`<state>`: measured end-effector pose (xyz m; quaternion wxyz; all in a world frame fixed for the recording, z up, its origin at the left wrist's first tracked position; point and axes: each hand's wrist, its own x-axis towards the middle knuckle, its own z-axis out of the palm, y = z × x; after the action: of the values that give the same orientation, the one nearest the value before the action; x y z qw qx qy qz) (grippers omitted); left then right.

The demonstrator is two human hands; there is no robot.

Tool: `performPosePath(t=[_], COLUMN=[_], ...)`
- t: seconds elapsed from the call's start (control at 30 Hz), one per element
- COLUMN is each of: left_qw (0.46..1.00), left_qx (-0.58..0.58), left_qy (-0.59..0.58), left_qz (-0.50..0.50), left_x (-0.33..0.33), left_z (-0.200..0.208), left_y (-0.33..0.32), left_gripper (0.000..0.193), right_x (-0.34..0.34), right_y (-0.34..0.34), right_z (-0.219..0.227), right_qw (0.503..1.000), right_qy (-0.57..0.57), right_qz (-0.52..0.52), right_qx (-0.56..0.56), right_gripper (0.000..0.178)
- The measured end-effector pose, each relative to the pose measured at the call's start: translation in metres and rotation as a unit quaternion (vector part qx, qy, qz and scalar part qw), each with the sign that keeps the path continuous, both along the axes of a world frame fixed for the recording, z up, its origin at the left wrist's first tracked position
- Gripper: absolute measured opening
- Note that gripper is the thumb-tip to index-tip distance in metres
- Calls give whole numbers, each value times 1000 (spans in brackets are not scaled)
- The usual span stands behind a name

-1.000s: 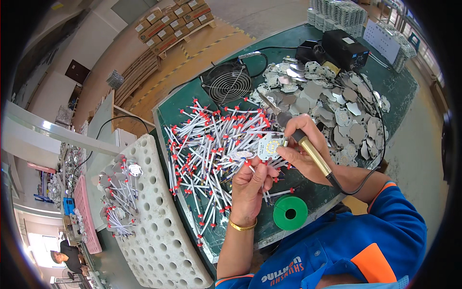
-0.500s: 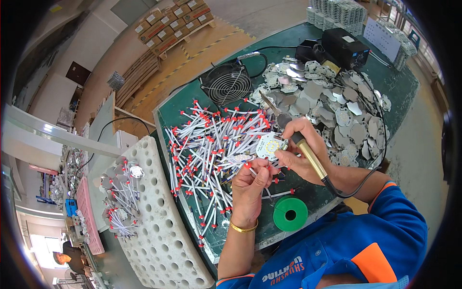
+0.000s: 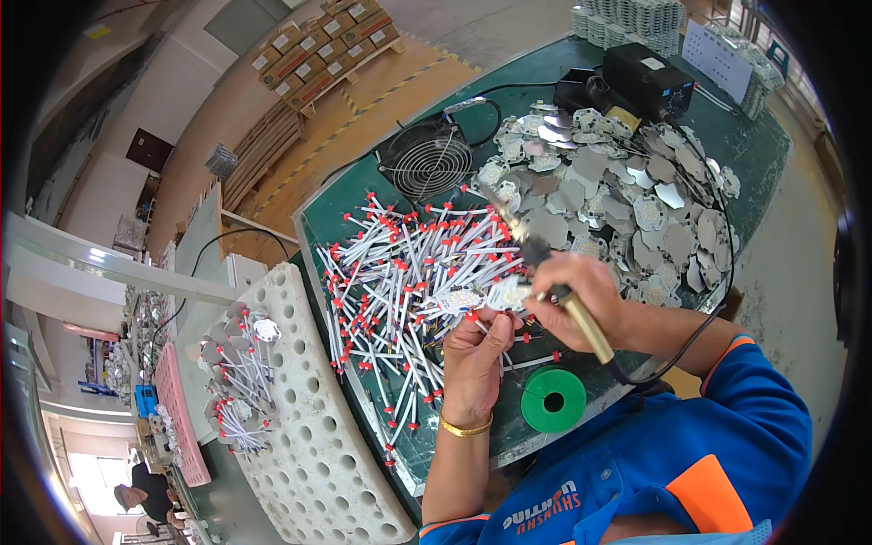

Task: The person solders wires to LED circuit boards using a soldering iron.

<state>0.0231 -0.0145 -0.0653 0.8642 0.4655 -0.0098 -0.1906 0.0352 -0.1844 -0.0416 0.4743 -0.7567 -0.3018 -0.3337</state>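
White wires (image 3: 386, 272) lie nearly to the left edge of the surface (image 3: 758, 150); metal plates (image 3: 627, 200) crowd rightward, a green margin beyond them. A green reel (image 3: 570, 389) sits by the near edge. The left grip (image 3: 472, 363) pinches a red-collared wire (image 3: 474, 318), the right grip (image 3: 581, 292) wraps a soldering iron (image 3: 589, 331); a blurred white board (image 3: 509, 295) is between them. Cartons (image 3: 322, 50) stand behind.

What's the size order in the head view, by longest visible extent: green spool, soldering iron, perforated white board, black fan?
1. Perforated white board
2. Soldering iron, partly hidden by the right hand
3. Black fan
4. Green spool
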Motion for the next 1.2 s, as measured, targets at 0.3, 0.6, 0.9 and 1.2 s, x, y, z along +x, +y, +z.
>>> performPosePath(t=[0.3,0.6,0.9,1.2], left_qw=[999,990,985,986], left_qx=[1,82,123,121], left_qy=[-11,-74,-85,-90], left_qz=[40,91,84,74], left_x=[-4,-5,-7,-12], left_z=[12,17,14,20], left_y=[-1,-6,-3,8], left_gripper=[16,16,12,8], right_x=[1,2,3,-9], right_y=[-3,-3,-5,-5], right_z=[6,8,9,15], right_qw=[980,983,985,981], right_qy=[185,173,162,178], right_qz=[-2,39,63,69], right_qx=[67,43,-1,39], right_gripper=[32,32,34,35])
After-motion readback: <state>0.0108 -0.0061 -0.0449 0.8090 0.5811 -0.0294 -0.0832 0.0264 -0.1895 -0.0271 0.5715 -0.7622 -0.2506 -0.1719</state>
